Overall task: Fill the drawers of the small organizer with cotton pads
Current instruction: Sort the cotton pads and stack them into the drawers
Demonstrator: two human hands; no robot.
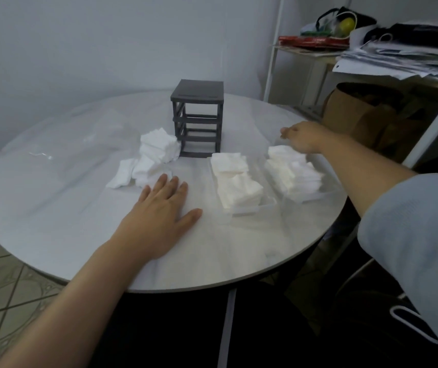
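Nearest me, my left hand (163, 219) lies flat on the round table (53, 208), fingers straight and spread, holding nothing. Its fingertips are just short of a loose heap of cotton pads (154, 155), which spills up against the left foot of the dark organizer frame (198, 120). The frame stands upright near the far edge, its slots bare.

To the right of my left hand, a clear drawer (249, 208) sits on the table, packed with stacked pads (236, 179). A second clear drawer (318, 193) lies just beside it, also stacked full (292, 168). My right hand (305, 138) reaches over the far end of that second drawer. It is blurred, with the fingers seemingly curled, and I cannot tell whether it grips anything.

Crumpled clear plastic (79, 144) rests on the table's left side.
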